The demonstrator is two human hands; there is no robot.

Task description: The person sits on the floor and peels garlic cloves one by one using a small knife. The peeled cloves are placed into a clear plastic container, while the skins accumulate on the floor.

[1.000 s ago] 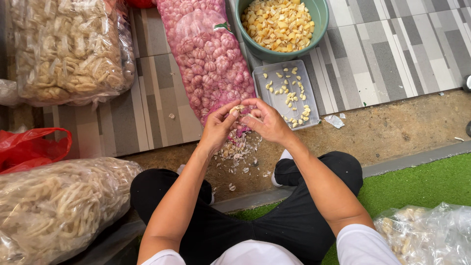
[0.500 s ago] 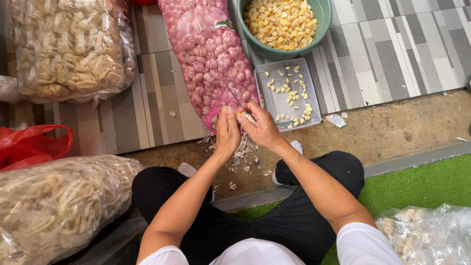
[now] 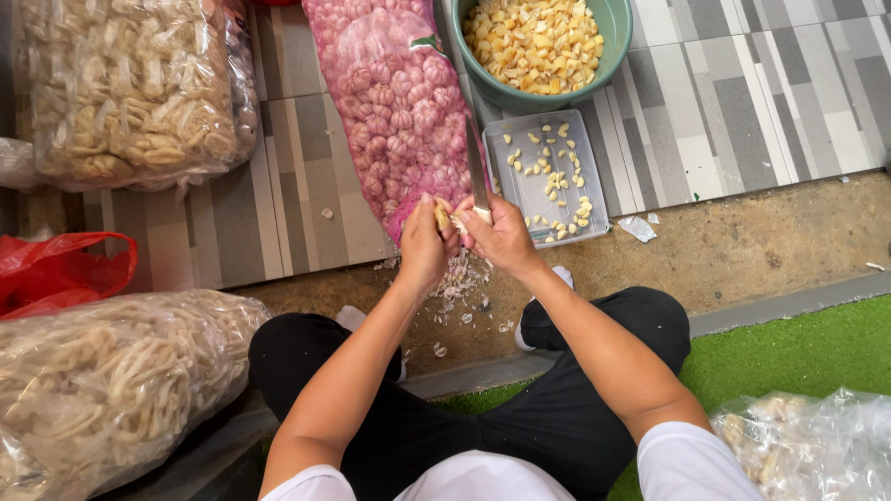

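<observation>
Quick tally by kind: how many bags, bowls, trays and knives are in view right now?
Clear plastic bags: 3
Pink mesh garlic sack: 1
Red plastic bag: 1
Green bowl: 1
Grey tray: 1
Knife: 1
Total: 8

Two hands, the left hand (image 3: 422, 249) and the right hand (image 3: 501, 237), share one garlic clove (image 3: 443, 218) and one knife (image 3: 476, 167). One green bowl (image 3: 614, 51), one grey tray (image 3: 594, 199) and one pink net sack of garlic (image 3: 399, 102) lie ahead. Three clear bags (image 3: 130, 83) (image 3: 111, 380) (image 3: 807, 436) and one red bag (image 3: 56, 269) lie around.
</observation>
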